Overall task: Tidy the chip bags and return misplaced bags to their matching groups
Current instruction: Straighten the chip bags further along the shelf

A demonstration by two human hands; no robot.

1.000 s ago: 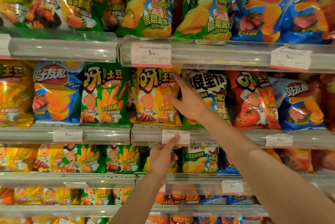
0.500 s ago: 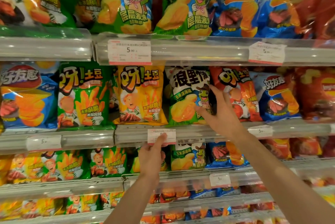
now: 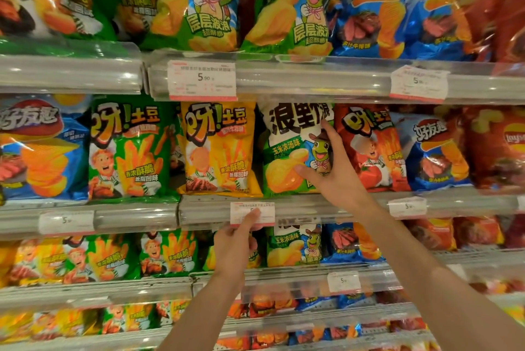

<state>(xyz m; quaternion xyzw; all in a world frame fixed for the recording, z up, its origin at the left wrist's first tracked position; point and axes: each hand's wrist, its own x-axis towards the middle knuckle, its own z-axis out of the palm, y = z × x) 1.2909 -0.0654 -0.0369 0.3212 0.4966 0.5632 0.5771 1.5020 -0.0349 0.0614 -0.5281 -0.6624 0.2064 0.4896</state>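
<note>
On the middle shelf a green-and-white frog chip bag [image 3: 287, 151] stands between a yellow fries bag [image 3: 218, 148] and a red fries bag [image 3: 369, 148]. My right hand [image 3: 332, 171] grips the frog bag's right edge, thumb across its front and fingers behind. My left hand [image 3: 235, 239] is below, its forefinger pressed on the price tag [image 3: 264, 212] of the middle shelf rail. Further left stand a green fries bag [image 3: 127, 148] and a blue chip bag [image 3: 37, 148]. Two bigger frog bags [image 3: 199, 1] stand on the top shelf.
Clear plastic rails [image 3: 326, 77] with price tags front each shelf. Blue bags [image 3: 434, 151] and a dark red bag [image 3: 500, 148] fill the middle shelf's right end. Lower shelves hold mixed yellow, green, frog and blue bags [image 3: 295, 245].
My right hand has moved from the yellow fries bag rightward to the frog bag and closed on its right edge. The view shifted right. My left hand stayed on the price tag.
</note>
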